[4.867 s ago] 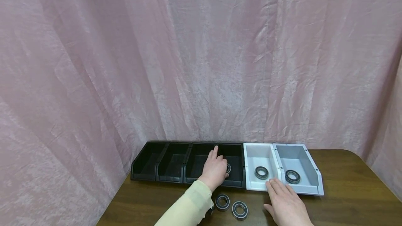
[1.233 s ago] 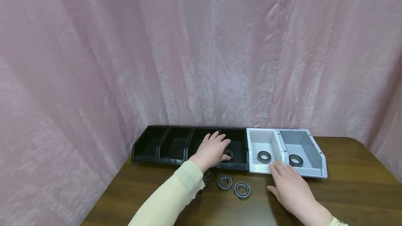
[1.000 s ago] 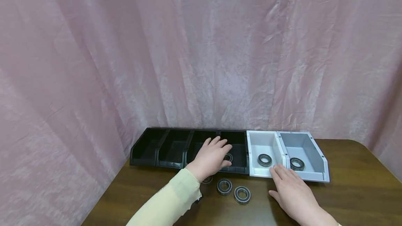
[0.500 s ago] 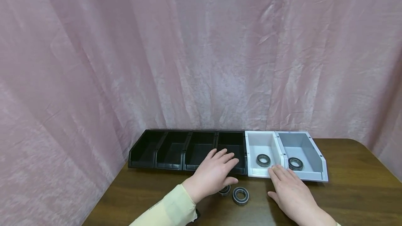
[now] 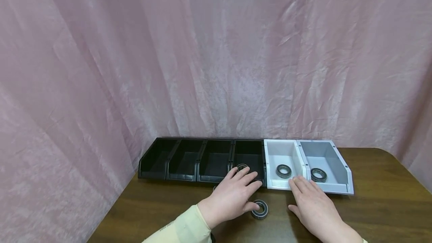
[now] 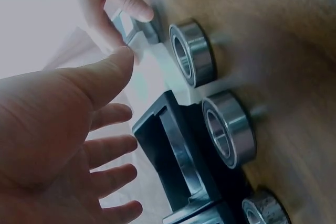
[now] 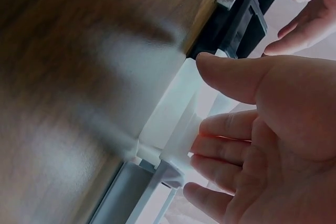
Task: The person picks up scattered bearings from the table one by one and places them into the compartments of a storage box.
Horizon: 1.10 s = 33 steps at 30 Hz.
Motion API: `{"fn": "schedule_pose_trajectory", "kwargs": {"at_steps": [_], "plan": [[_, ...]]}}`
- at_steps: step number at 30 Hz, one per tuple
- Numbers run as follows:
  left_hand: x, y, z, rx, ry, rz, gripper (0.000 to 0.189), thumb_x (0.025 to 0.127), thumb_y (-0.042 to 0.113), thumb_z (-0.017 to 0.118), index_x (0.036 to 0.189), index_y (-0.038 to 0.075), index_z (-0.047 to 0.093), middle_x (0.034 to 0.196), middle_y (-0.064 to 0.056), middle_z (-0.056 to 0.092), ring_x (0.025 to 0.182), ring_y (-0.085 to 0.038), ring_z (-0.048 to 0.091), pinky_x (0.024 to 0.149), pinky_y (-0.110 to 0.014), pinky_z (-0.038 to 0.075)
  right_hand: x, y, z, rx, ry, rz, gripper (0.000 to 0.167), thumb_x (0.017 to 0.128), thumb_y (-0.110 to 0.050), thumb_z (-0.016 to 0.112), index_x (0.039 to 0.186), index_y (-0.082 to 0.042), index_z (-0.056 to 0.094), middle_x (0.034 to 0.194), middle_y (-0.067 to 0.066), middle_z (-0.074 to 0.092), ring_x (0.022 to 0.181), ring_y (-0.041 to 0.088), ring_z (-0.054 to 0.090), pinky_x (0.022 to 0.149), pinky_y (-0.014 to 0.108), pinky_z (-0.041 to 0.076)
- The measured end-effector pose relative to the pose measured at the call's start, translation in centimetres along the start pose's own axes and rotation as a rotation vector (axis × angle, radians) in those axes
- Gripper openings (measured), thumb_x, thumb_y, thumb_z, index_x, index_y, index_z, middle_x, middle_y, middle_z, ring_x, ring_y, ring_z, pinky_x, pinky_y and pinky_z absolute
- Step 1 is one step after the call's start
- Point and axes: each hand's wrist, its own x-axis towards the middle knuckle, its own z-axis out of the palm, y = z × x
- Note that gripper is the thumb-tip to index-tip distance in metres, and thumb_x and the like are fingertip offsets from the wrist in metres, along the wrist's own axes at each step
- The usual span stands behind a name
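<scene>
My left hand [image 5: 233, 200] hovers above the table with fingers spread and holds nothing. Below it, a ball bearing [image 5: 264, 213] lies on the table, its edge overlapped by the thumb in the head view. The left wrist view shows more bearings in a row: a near-top one [image 6: 202, 56], a middle one [image 6: 239, 132] and a lower one [image 6: 270, 208] cut by the frame. My right hand [image 5: 312, 207], fingers straight and holding nothing, lies at the front edge of the white bin [image 5: 274, 183] and grey bin [image 5: 332, 187]; contact is unclear.
A row of black bins [image 5: 182, 177] stands left of the white one. One bearing [image 5: 242, 165] sits in the rightmost black bin, another [image 5: 284, 176] in the white bin, another [image 5: 318, 180] in the grey bin. A pink curtain [image 5: 216, 66] hangs behind the wooden table [image 5: 378, 186].
My left hand has drawn back from the rightmost black bin, toward me and slightly right, over the loose bearings. The bearing in that bin shows again. My right hand has stayed nearly still.
</scene>
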Motion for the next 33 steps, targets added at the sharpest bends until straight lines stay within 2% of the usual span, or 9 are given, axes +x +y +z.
{"fn": "schedule_pose_trajectory", "kwargs": {"at_steps": [12,20,33], "plan": [[0.1,1.3,0.7,0.044,-0.014,0.075,0.065,0.098,0.064,0.077,0.149,0.025,0.068,0.162,-0.005,0.057,0.155,-0.029,0.048,0.121,-0.054,0.046,-0.1,0.1,-0.2,0.0,0.024,-0.005,0.066,0.087,-0.023,0.095,0.137,0.009,0.068,0.142,0.027,0.067,0.137,0.045,0.062,0.116,0.063,0.047],[0.1,1.7,1.2,0.047,-0.05,0.068,0.065,0.098,0.063,0.077,0.148,0.024,0.068,0.162,-0.005,0.057,0.155,-0.029,0.048,0.122,-0.055,0.045,-0.1,0.1,-0.1,0.009,0.023,-0.006,0.066,0.087,-0.023,0.095,0.138,0.009,0.068,0.142,0.027,0.067,0.138,0.045,0.062,0.117,0.063,0.046],[0.2,1.8,1.4,0.069,-0.074,0.081,0.065,0.098,0.063,0.077,0.147,0.021,0.069,0.158,0.0,0.062,0.15,-0.023,0.053,0.12,-0.043,0.046,0.1,-0.2,-0.3,-0.003,0.029,-0.012,0.065,0.087,-0.022,0.095,0.137,0.009,0.068,0.142,0.027,0.067,0.137,0.044,0.062,0.116,0.062,0.047]]}}
